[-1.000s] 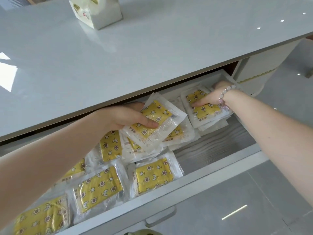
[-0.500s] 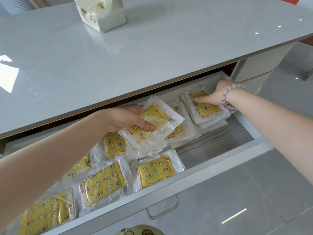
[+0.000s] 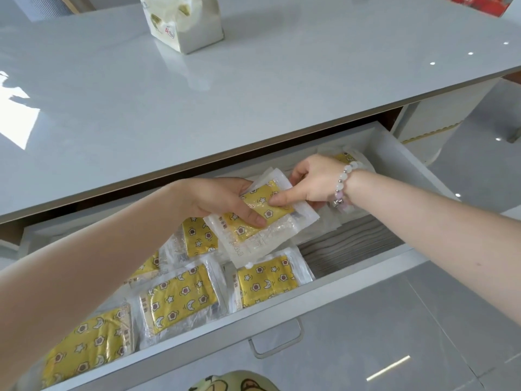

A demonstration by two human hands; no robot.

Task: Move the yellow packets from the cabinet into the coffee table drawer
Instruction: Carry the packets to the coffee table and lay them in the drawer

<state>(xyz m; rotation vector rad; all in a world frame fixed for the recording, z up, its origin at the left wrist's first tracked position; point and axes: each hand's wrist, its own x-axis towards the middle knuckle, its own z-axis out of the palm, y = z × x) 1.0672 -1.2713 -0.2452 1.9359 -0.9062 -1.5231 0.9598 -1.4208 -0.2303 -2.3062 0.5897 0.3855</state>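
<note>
**Q:** Where was the held packet [image 3: 245, 235]?
**A:** Above the open drawer [image 3: 408, 167]. The left hand [image 3: 214, 198] gripped it, thumb on top. The right hand [image 3: 313, 179] pinched its far end. Its long axis lay oblique to the drawer front.
**Q:** Count? Print?
**A:** At least six loose packets [image 3: 177, 300] lay inside. The print was illegible.

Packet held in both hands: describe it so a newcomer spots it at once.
Under the glossy grey tabletop the white drawer stands open, holding yellow star-and-moon packets. Over its middle, the left hand and right hand pinch the held packet from opposite sides. It alone is raised and tilted above the rest, which lie in the drawer.
</note>
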